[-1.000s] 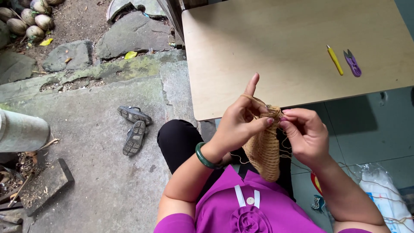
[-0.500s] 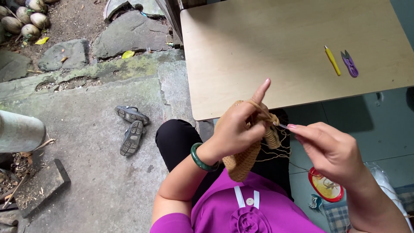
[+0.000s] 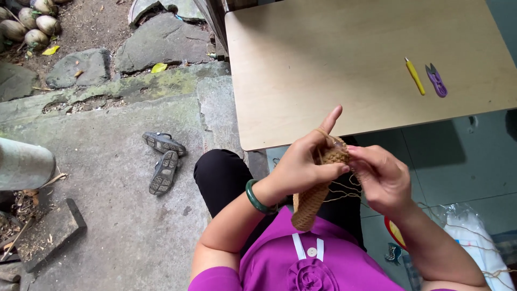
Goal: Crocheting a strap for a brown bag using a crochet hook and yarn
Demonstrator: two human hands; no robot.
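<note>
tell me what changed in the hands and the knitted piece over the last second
The right hand, drawn out to the side half a second ago, has come back against the tan knitted piece. The left hand keeps hold of it, forefinger raised. The yellow tool and purple snips stayed on the table.

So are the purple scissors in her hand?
No, the purple scissors lie on the table beside a yellow tool, away from both hands.

clear plastic bag (image 3: pixel 474 231) with white contents, floor at lower right
</note>
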